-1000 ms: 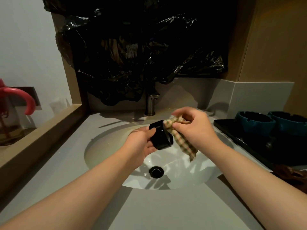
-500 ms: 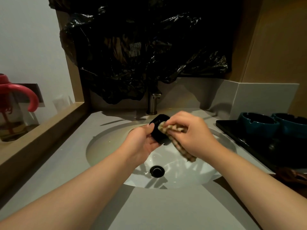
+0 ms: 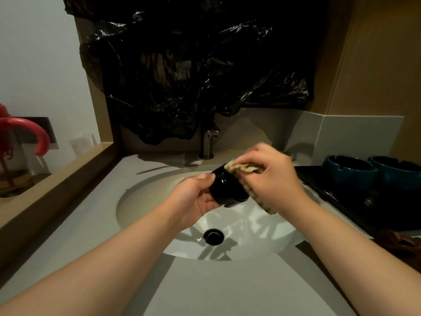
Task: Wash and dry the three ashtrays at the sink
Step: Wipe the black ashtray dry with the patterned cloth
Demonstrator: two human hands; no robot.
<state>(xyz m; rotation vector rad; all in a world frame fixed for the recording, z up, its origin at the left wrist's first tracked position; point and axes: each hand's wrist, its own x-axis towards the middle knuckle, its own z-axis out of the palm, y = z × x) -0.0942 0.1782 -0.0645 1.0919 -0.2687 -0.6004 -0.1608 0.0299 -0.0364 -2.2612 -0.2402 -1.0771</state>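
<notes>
Head view: my left fingers [image 3: 207,178] hold the black ashtray [image 3: 227,190], right fingers [image 3: 250,156] pinch the drying cloth [image 3: 262,202]; blue ashtrays [image 3: 348,173] maybe done.

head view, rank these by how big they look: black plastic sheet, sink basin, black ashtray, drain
1. black plastic sheet
2. sink basin
3. black ashtray, partly hidden by the checked cloth
4. drain
The ashtray is nearer the camera than the drain, so their gap is unsure.
</notes>
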